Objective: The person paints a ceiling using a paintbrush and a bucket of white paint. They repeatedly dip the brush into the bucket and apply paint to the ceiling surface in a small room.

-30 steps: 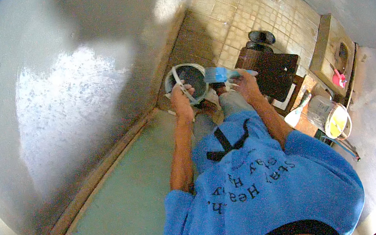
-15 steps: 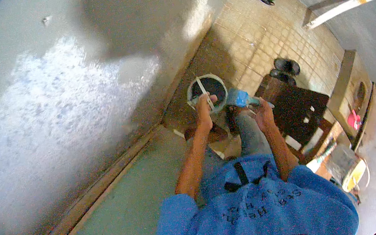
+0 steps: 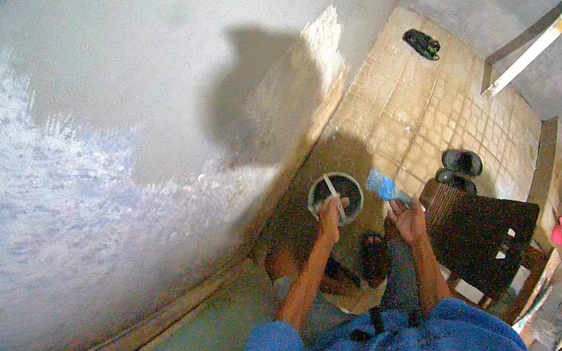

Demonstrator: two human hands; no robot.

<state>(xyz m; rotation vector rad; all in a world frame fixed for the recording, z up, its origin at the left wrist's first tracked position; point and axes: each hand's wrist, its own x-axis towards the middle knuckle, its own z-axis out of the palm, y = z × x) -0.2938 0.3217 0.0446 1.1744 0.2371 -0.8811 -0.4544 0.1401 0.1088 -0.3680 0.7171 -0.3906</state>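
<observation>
My left hand [image 3: 330, 217] is closed around the pale handle [image 3: 331, 188] of a round bucket [image 3: 360, 197], whose inside looks dark. The bucket hangs or stands near the foot of the wall; which one I cannot tell. In my right hand [image 3: 411, 222] is a wide paintbrush [image 3: 384, 185] with a blue head, held by its handle just right of the bucket. The brush head points up and left, apart from the rim. To my left, the grey wall [image 3: 167, 84] carries a rough whitish patch [image 3: 60, 185].
A dark brown table-like piece [image 3: 479, 234] stands to my right, beside dark shoes [image 3: 462, 163] on the tiled floor [image 3: 422, 105]. Farther off lies a black bundle [image 3: 422, 44]. A white beam [image 3: 530, 54] juts from the far wall. A pink object [image 3: 560, 232] sits at right.
My view has shifted, so the bucket, hands and floor sit lower in the picture. The brush has drawn slightly away from the bucket rim. Both hands keep their holds.
</observation>
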